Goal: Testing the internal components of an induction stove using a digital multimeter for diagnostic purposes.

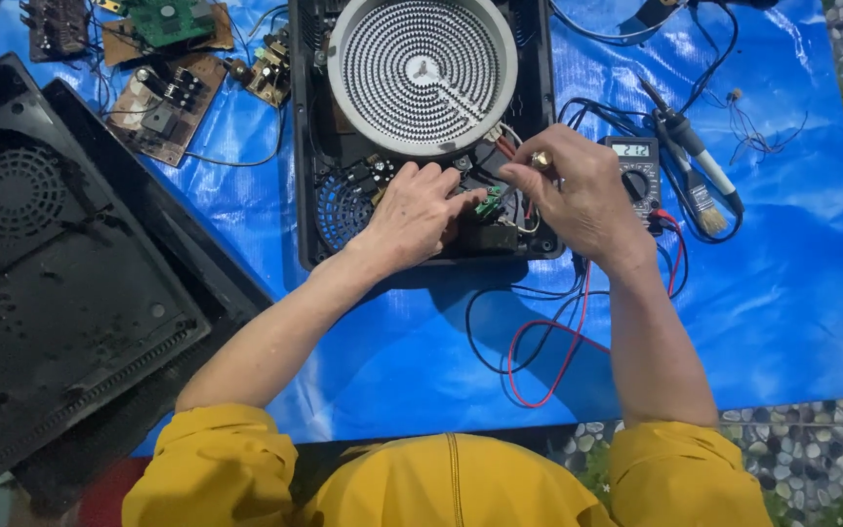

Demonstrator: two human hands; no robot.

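An opened black cooker base (pixel 309 146) lies on a blue tarp, with a round white coil heating element (pixel 422 74) in it. My left hand (pixel 412 215) rests inside the base's near edge, fingers on a small green part (pixel 488 203) beside the wires. My right hand (pixel 578 195) hovers just right of it, fingertips pinched on something small near the same wires; what it pinches is hidden. A fan grille (pixel 341 207) shows left of my left hand.
A digital multimeter (pixel 636 171) with red and black leads (pixel 539 361) lies right of the base. A soldering iron and brush (pixel 700 176) lie further right. Several circuit boards (pixel 163 98) sit at top left. A black cooker cover (pixel 60 293) lies at left.
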